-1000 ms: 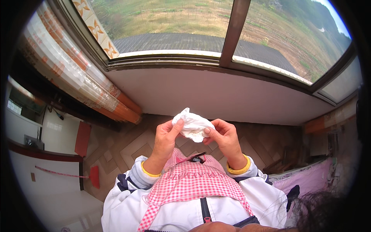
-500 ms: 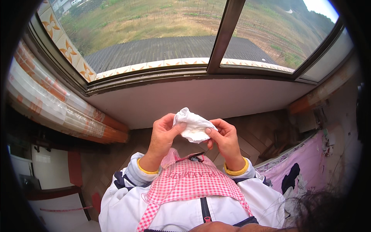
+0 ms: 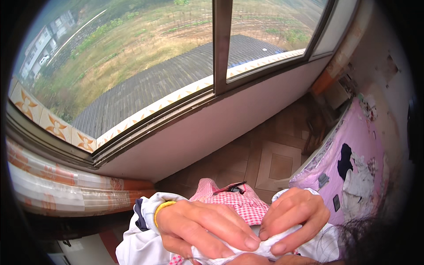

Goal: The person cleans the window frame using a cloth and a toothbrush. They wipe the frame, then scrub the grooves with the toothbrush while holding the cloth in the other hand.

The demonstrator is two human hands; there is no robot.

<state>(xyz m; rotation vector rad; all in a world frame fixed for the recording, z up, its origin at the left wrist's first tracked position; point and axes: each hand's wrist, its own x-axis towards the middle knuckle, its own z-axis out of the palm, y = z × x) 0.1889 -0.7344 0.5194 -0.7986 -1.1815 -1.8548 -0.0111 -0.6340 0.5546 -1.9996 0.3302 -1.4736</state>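
A crumpled white cloth point(image 3: 288, 232) is bunched near the picture's lower edge, close to the camera; whether it is fabric or paper I cannot tell. My left hand point(image 3: 205, 225) lies over its left part, fingers pressed together on it. From the other side my right hand point(image 3: 295, 214) pinches it, with white folds showing between thumb and fingers. The fingertips of both hands almost meet. Below them is the pink checked apron point(image 3: 249, 212), worn over a white jacket. Something dark sticks out at the apron's pocket. Much of the cloth is hidden under my hands.
Ahead is a sliding window point(image 3: 222, 48) above a pale wall point(image 3: 190, 145). An orange and white curtain point(image 3: 75, 194) hangs at the left. On the right stands a bed with a pink cover point(image 3: 327, 190), with dark and light clothes and a phone-like object on it.
Both hands have brought the white cloth down and back toward me, close to the camera. My view has turned to the right, so more of the bed shows.
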